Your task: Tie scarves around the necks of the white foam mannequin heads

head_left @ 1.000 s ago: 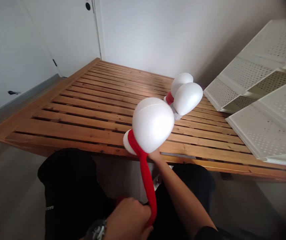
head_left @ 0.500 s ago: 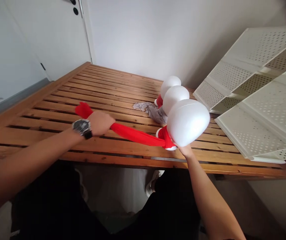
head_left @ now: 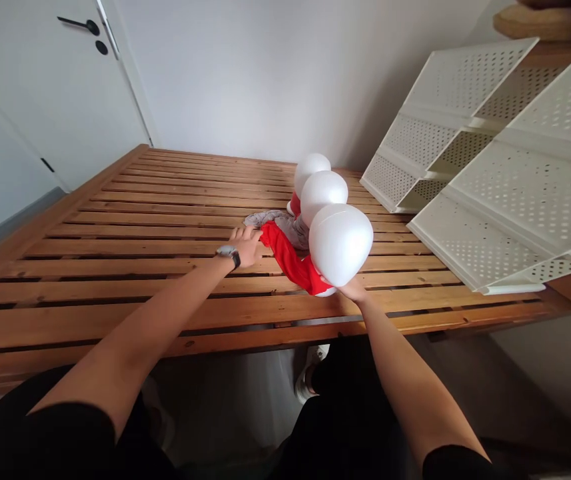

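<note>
Three smooth white egg-shaped foam heads stand in a row on the slatted wooden surface, and the nearest foam head (head_left: 341, 243) has a red scarf (head_left: 290, 260) round its neck. The scarf's long end lies out to the left, over part of a grey cloth (head_left: 295, 230). Beside that end is my left hand (head_left: 248, 247), wearing a watch, its fingers spread and holding nothing. My right hand (head_left: 352, 291) grips the nearest head's neck under its bulge, at the scarf; most of its fingers are hidden. Red also shows below the farthest foam head (head_left: 312, 170).
White perforated racks (head_left: 510, 193) stand on the right part of the slatted wooden surface (head_left: 130, 267). A white wall rises behind it, and a door with a black handle (head_left: 90, 27) is at the upper left. My legs are below the front edge.
My left hand has let go of the scarf, which was stretched out taut to the left and now lies slack toward the back. My right hand stays at the nearest head's neck.
</note>
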